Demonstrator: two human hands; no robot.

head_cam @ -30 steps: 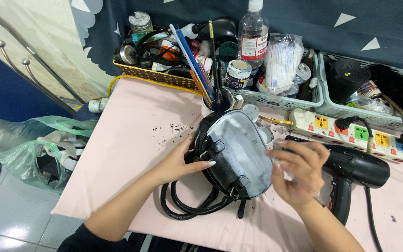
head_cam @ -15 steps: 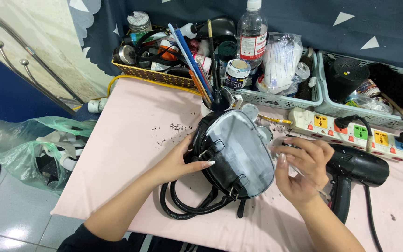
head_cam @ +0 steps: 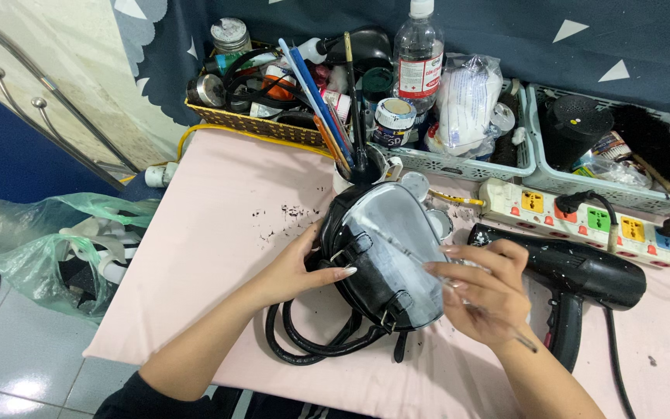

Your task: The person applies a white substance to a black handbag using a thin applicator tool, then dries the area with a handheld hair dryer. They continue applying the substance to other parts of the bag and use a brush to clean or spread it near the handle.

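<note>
Paintwork on a small black handbag is seen from the head camera, near the middle of the pink worktop. The bag's upturned side is already largely covered in pale grey; the black straps, buckles and lower rim are not coated, so the job is judged roughly half done. The bag is steadied by the left hand, whose fingers are spread narrowly against its dark side. A thin brush is pinched in the right hand, with the tip laid on the grey patch.

Room is tight along the worktop's far edge, where a woven basket, a cup of brushes, a clear bottle and pale crates are crowded. At the right, a power strip and a black hair dryer lie just beside the working hand. Open surface is left toward the left edge and near-left corner, speckled with dark flakes.
</note>
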